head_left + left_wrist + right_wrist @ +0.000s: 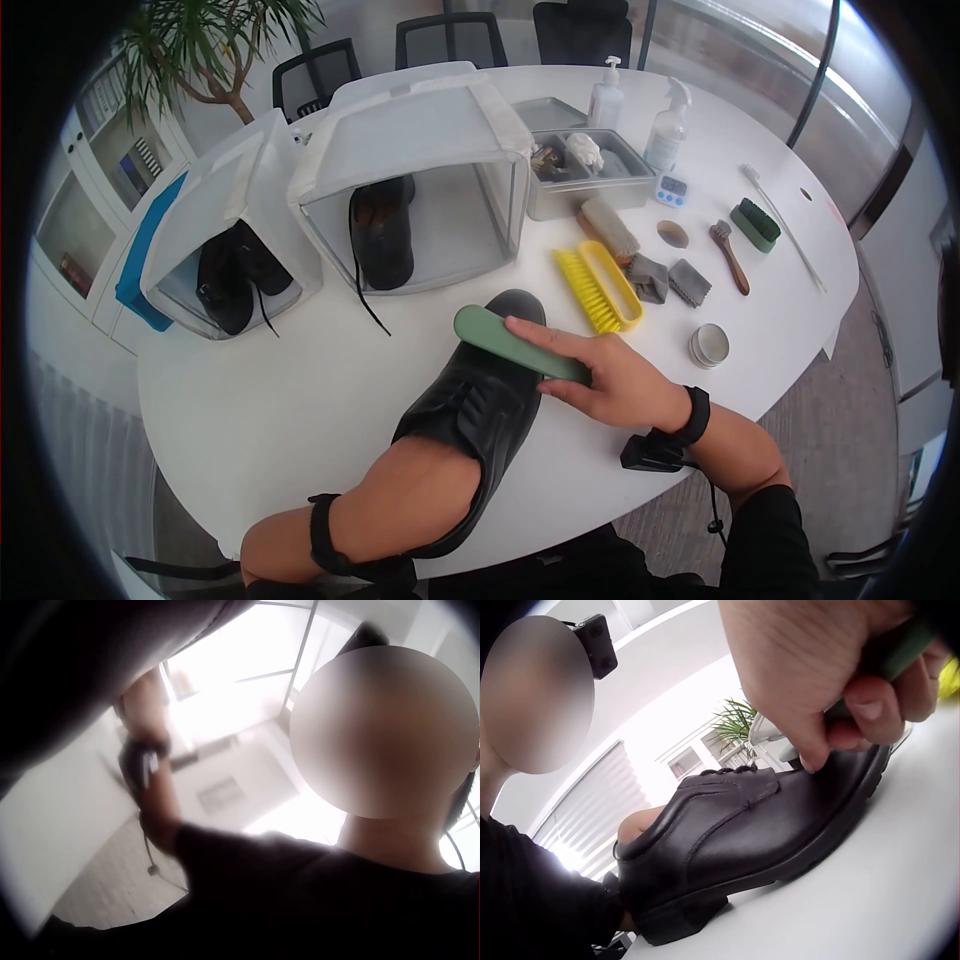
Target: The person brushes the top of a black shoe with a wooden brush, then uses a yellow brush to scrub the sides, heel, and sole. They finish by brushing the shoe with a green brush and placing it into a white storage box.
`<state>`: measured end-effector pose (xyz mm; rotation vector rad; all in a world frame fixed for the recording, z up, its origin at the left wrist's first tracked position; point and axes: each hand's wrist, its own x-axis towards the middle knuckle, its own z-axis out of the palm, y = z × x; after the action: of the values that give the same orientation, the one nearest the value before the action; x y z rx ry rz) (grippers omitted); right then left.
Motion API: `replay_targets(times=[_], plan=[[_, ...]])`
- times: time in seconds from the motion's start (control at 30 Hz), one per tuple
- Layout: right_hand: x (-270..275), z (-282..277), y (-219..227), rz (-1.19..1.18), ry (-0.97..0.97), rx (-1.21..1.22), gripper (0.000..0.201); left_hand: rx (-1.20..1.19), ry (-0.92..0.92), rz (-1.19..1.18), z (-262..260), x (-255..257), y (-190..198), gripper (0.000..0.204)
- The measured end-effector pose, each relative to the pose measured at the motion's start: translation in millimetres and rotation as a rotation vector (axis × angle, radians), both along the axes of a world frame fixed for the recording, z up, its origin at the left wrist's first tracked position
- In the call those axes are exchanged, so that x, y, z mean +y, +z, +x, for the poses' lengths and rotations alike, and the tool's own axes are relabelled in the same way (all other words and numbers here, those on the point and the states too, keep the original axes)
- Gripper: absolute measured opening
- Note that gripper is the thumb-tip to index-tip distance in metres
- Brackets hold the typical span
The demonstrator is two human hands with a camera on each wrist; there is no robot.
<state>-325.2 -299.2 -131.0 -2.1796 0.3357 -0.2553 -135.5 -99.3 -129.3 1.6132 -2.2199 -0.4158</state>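
A black lace-up leather shoe lies at a slant over the white table, toe pointing away. My left hand is pushed into the shoe's opening, so its fingers are hidden inside. With my right hand I grip a long green-backed shoe brush, thumb on the near side and index finger stretched along the top. The brush lies across the toe part of the shoe, its underside out of sight. In the right wrist view, curled fingers wrap the brush close over the shoe's front.
Two white fabric boxes at the back left hold other black shoes. To the right are a yellow brush, grey cloths, a round tin, small brushes, a metal case, a timer and bottles.
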Motion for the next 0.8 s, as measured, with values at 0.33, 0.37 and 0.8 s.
replay_targets(times=[0.33, 0.37, 0.8], plan=[[1.0, 0.1, -1.8, -0.002, 0.01, -0.031, 0.078, -0.028, -0.001, -0.01, -1.3, 0.2, 3.7, 0.034], [1.0, 0.2, -2.1, -0.009, 0.011, -0.039, 0.078, -0.027, -0.001, -0.009, -1.6, -0.2, 6.4, 0.034], [1.4, 0.5, -2.4, 0.002, 0.011, -0.023, 0.078, -0.032, 0.005, 0.047, -1.9, -0.6, 10.2, 0.037]])
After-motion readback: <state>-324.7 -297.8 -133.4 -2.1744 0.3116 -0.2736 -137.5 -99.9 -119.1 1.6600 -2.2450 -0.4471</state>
